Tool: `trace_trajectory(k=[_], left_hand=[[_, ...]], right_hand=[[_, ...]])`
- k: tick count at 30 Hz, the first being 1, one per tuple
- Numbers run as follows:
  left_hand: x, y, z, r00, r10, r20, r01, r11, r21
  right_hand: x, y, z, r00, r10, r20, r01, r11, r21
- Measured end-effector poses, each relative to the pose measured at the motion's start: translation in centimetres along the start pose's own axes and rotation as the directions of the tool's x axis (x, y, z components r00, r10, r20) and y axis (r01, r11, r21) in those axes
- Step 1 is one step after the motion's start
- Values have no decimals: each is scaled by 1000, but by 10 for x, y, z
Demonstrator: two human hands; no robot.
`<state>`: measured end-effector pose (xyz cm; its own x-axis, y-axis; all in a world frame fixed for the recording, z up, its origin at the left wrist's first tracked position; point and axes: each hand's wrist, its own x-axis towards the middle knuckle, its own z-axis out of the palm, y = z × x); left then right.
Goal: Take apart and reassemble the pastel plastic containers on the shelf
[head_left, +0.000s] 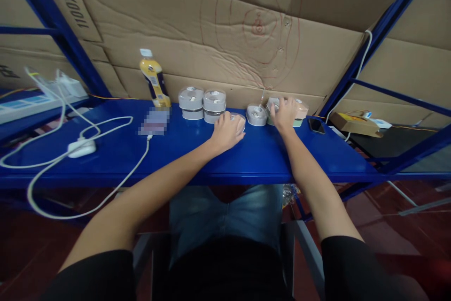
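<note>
My left hand is curled over a small rounded case with a clear lid, which it partly hides. Further right, the fingers of my right hand are wrapped over the top of a stacked grey case; a greenish case shows beneath. Between my hands sits a single grey case. Left of my left hand, two stacks of similar grey cases, a left stack and a right stack, stand side by side. Beside my right hand is a pinkish case on a green one.
The blue table backs onto a cardboard wall. A yellow drink bottle stands at the back left. A white adapter and looping cables lie at left, near a blurred flat item. A phone lies at right.
</note>
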<state>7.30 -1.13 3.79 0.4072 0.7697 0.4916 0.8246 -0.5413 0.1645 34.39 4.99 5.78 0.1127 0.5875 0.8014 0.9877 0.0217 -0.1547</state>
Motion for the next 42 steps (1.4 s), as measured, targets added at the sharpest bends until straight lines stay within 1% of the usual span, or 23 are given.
trace_trajectory(k=[2, 3, 4, 5, 6, 8, 10, 11, 12, 13, 15, 18, 20, 22, 23, 25, 28, 29, 31, 34, 36, 38, 42], left_hand=[[3, -7, 3, 1000, 19, -1, -19, 997, -72], [4, -11, 5, 999, 46, 0, -46, 991, -126], [6, -16, 6, 996, 88, 5, -85, 978, -189], [6, -22, 7, 990, 138, 13, -130, 958, -255], [7, -27, 7, 982, 190, 20, -174, 931, -321], [4, -39, 7, 960, 278, 32, -236, 865, -444], [-1, -51, 5, 949, 309, 54, -233, 810, -537], [-4, -56, 5, 949, 306, 72, -212, 793, -571], [-6, -60, 4, 950, 299, 95, -185, 780, -598], [-9, -64, 3, 950, 290, 117, -159, 770, -618], [-11, -68, 4, 952, 272, 143, -120, 758, -642], [-11, -68, 6, 958, 252, 139, -101, 748, -656], [-9, -68, 9, 961, 246, 124, -104, 741, -663], [-7, -68, 11, 961, 254, 108, -119, 735, -668], [-7, -69, 11, 961, 256, 104, -125, 739, -662], [-6, -70, 10, 961, 258, 103, -138, 764, -630], [-8, -69, 3, 950, 298, 98, -199, 813, -547], [-9, -67, 0, 942, 321, 100, -226, 824, -520], [-11, -63, -6, 923, 365, 124, -268, 838, -475], [-12, -59, -10, 919, 369, 137, -279, 856, -434], [-10, -61, -12, 932, 346, 104, -273, 863, -425], [-6, -67, -13, 954, 293, 68, -238, 873, -426], [2, -80, -16, 993, 116, 14, -100, 909, -404]], right_hand=[[0, -10, -6, 995, -97, 26, 92, 983, 158], [-2, -16, -9, 985, -157, 69, 133, 954, 268], [-4, -22, -12, 966, -226, 124, 163, 908, 386], [-8, -29, -14, 936, -302, 181, 177, 849, 498], [-12, -36, -15, 896, -380, 229, 184, 788, 588], [-23, -49, -17, 796, -526, 301, 195, 693, 694], [-33, -61, -18, 693, -619, 369, 203, 659, 725], [-38, -67, -19, 657, -640, 397, 205, 659, 724], [-41, -71, -20, 635, -649, 419, 208, 666, 716], [-44, -75, -21, 626, -650, 431, 214, 674, 707], [-47, -80, -23, 625, -651, 431, 229, 680, 697], [-44, -80, -29, 613, -661, 433, 225, 671, 707], [-39, -76, -33, 609, -654, 450, 189, 670, 718], [-33, -69, -38, 622, -624, 473, 133, 680, 721], [-30, -65, -40, 635, -603, 483, 101, 685, 722], [-25, -55, -44, 684, -538, 493, 32, 698, 715], [-19, -37, -47, 776, -376, 507, -75, 742, 666], [-18, -33, -48, 795, -322, 514, -103, 764, 637], [-17, -26, -47, 809, -255, 529, -130, 801, 584], [-17, -23, -43, 810, -240, 535, -122, 824, 554], [-18, -23, -40, 808, -247, 534, -115, 823, 556], [-17, -24, -40, 809, -244, 535, -118, 823, 555], [-16, -23, -44, 832, -202, 516, -136, 828, 544]])
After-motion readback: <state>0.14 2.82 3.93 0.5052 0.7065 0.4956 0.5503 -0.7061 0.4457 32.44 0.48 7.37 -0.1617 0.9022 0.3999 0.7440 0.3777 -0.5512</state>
